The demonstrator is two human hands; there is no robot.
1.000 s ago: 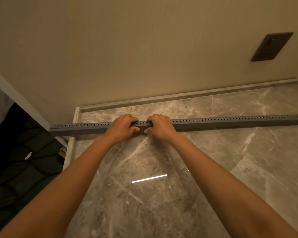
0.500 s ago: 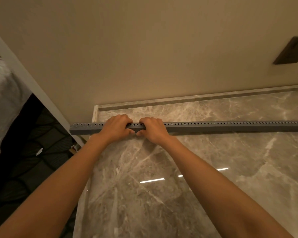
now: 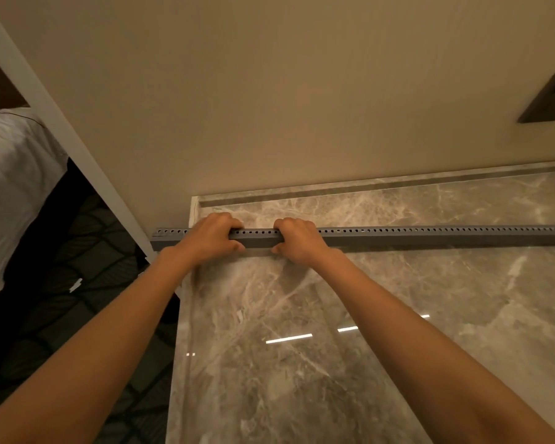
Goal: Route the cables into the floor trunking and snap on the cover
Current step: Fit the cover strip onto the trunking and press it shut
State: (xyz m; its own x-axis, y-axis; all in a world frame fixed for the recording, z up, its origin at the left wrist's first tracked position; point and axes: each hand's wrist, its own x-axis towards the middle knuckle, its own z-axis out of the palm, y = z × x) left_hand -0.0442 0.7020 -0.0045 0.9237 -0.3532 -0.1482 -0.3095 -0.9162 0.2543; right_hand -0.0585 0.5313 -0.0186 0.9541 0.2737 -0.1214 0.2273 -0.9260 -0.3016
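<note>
A long grey trunking point(image 3: 430, 237) with a row of small holes along its top lies across the marble floor point(image 3: 334, 363), parallel to the wall. Its left end reaches the floor's left edge and its right part runs out of view. My left hand point(image 3: 210, 238) grips it near the left end, fingers curled over the top and thumb on the near side. My right hand point(image 3: 297, 240) grips it the same way, a short bare stretch of trunking between the two hands. No cables are visible.
A beige wall point(image 3: 269, 107) rises behind, with a marble skirting point(image 3: 398, 182) at its foot. A dark wall socket plate point(image 3: 548, 99) sits at the right. To the left are a white door frame point(image 3: 77, 145), dark patterned carpet point(image 3: 61, 299) and white bedding point(image 3: 10, 174).
The view has shifted left, so the trunking's left end sits nearer the middle. My hands have moved slightly apart along the trunking and still grip it.
</note>
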